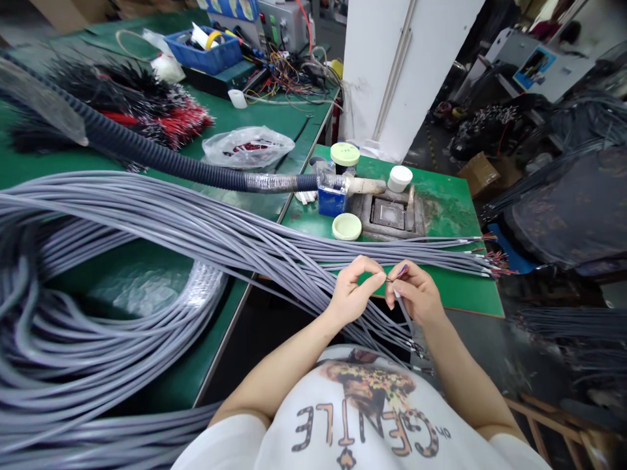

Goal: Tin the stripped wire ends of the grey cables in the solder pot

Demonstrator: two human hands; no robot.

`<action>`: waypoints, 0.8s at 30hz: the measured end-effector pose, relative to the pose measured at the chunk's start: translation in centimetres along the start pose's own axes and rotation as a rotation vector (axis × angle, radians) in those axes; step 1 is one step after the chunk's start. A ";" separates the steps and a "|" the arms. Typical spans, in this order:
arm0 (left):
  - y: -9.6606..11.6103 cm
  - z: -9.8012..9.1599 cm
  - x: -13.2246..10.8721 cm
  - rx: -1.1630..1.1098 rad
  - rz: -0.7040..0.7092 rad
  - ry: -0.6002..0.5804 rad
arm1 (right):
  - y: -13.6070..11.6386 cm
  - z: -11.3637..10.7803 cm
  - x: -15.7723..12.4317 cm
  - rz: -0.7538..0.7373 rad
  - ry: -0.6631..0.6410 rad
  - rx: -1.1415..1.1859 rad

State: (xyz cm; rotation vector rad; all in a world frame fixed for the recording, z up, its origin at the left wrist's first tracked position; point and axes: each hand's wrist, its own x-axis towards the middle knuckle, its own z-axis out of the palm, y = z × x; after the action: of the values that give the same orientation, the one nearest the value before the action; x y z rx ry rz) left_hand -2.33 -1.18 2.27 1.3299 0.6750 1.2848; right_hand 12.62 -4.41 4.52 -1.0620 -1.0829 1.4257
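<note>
Left hand (355, 294) pinching thin wire cores (398, 275) with fingers pressed together; right hand (414, 294) fingers pinching same cores, grey cable (403, 314) hanging down. Both working just above green bench (441, 292); other cable ends with bared cores lying along bench (484, 266).

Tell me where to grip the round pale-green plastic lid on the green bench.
Come from above and pinch the round pale-green plastic lid by its rim, fingers either side: it lies flat, and grey cables run close along its near edge.

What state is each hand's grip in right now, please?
Left hand: closed, pinching a thin wire.
Right hand: closed, holding the end of a grey cable.
</note>
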 end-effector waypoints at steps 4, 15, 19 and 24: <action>0.7 -0.7 0.4 0.163 0.213 0.018 | -0.3 0.5 0.6 -0.069 -0.015 -0.200; -1.3 -3.4 1.2 0.005 -0.069 0.244 | -2.1 1.7 5.9 -0.047 -0.064 -0.312; -2.4 -3.2 1.7 -0.245 -0.274 0.258 | -2.3 2.1 7.6 -0.030 -0.076 -0.319; -2.6 -2.8 2.1 -0.309 -0.225 0.328 | -1.9 2.8 7.8 -0.015 -0.099 -0.385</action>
State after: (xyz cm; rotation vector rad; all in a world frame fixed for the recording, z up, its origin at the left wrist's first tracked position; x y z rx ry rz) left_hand -3.70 2.22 -0.14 0.7773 0.7901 1.3705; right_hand 9.49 3.29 6.48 -1.2581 -1.4745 1.2971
